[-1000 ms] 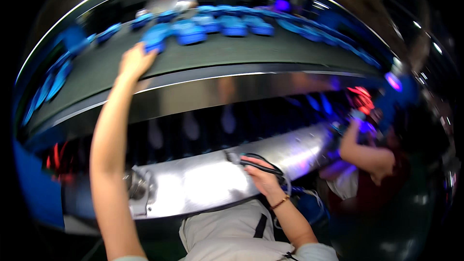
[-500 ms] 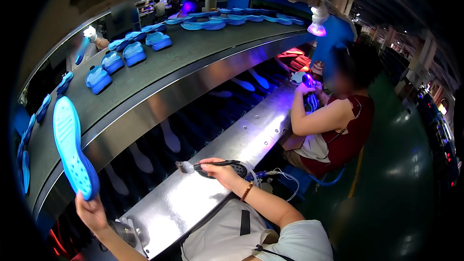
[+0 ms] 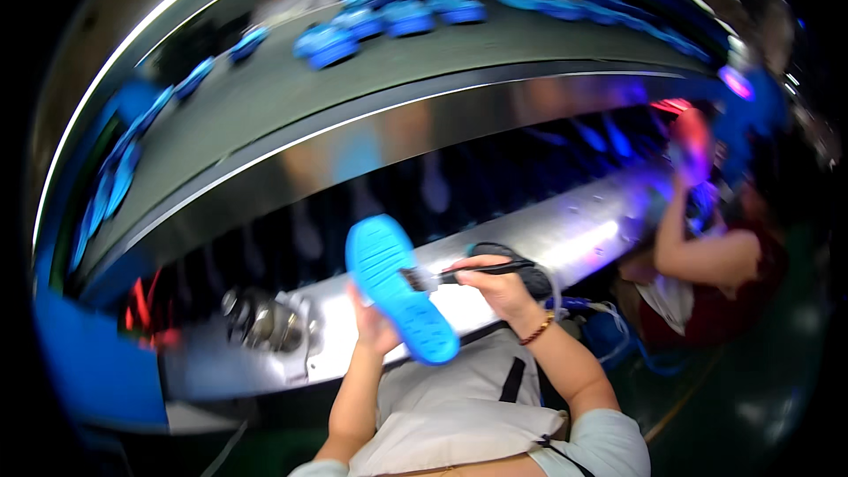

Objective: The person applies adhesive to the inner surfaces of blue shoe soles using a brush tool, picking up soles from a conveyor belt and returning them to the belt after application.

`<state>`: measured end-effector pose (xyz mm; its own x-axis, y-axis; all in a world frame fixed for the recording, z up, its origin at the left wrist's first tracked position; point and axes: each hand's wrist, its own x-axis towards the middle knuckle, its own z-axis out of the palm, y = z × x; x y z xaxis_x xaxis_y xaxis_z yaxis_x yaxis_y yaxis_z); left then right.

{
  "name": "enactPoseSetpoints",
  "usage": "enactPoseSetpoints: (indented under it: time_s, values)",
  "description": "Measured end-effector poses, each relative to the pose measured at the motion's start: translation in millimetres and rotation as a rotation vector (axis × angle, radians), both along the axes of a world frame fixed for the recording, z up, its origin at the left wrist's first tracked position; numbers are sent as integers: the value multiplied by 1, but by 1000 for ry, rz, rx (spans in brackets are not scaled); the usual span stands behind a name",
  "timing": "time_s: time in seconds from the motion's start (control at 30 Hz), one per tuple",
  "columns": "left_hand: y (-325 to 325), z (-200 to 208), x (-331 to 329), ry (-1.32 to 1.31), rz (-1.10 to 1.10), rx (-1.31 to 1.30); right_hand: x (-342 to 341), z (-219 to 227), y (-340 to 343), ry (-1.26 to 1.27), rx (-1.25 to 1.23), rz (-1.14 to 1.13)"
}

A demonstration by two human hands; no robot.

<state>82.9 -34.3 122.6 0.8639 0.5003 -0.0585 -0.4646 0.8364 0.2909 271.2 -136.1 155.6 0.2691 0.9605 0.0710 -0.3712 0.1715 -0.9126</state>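
Observation:
My left hand [image 3: 374, 329] grips a bright blue shoe sole [image 3: 413, 311] by its left edge, tilted over the metal ledge in front of my lap. Ridges cross its upper part, and small marks or holes dot the lower end. In my right hand [image 3: 499, 291] is a brush [image 3: 512, 266] with a dark handle, fingers pinched round it. Its dark bristles are at the middle of the sole's right edge and appear to touch it. Behind that hand a black, sole-shaped piece [image 3: 534, 280] lies on the ledge, partly covered by hand and brush.
A green conveyor belt [image 3: 265, 97] carries several blue soles [image 3: 409, 19] beyond the ledge [image 3: 194, 371]. Pale sole shapes show in the dark gap below it. A steel container [image 3: 265, 322] stands left. A co-worker [image 3: 711, 252] sits right, near clear tubing [image 3: 618, 327].
The blue sole has come from the belt's edge at the left to in front of me. The brush has met its edge. My view has swung left, and the picture is blurred.

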Motion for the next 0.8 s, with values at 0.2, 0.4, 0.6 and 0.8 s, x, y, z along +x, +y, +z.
enactPoseSetpoints:
  time_s: [0.2,0.4,0.6,0.8]
  values:
    - [-12,26,24,70,-67,42,0,10,30,111,-18,-80]
    - [-19,19,13,119,-4,8,-11,25,68,-239,-31,-156]
    - [-7,6,21,373,246,79,-52,29,50,-901,262,-180]
    - [1,12,-11,301,112,94,-35,36,-7,-905,207,271]
